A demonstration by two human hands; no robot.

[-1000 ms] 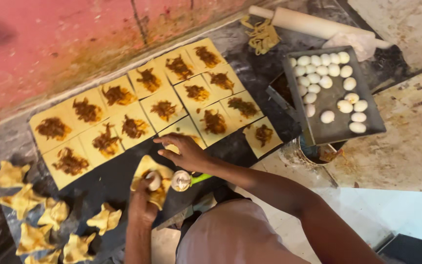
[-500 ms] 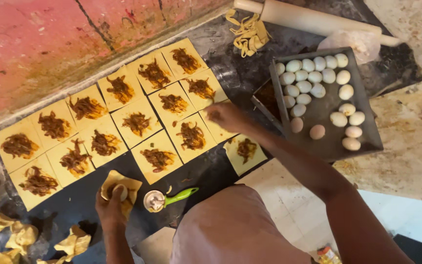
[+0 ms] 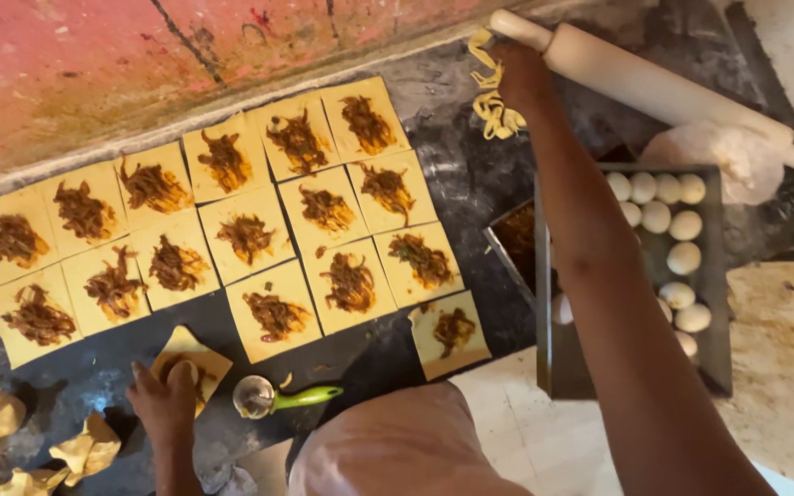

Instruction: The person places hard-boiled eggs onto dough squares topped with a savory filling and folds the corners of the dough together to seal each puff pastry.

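Holding eggs: metal tray (image 3: 717, 276) | left hand (image 3: 169, 400) fingers flat on filled dough square (image 3: 190, 360) | right hand (image 3: 518, 78) fingers' spread unclear, at dough scraps (image 3: 496, 108)

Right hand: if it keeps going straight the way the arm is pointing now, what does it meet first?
The right hand reaches up and away, already at the pile of dough strips. Just beyond lies the end of the rolling pin, probably first contact, though depth is unclear.

A dark, flour-dusted counter (image 3: 470, 184) carries rows of yellow dough squares (image 3: 323, 209) topped with brown filling, a green-handled pastry cutter (image 3: 273, 397), folded pastries (image 3: 11, 432), dough scraps (image 3: 493, 101), a rolling pin (image 3: 663, 87) and a metal tray (image 3: 714, 276) of eggs.
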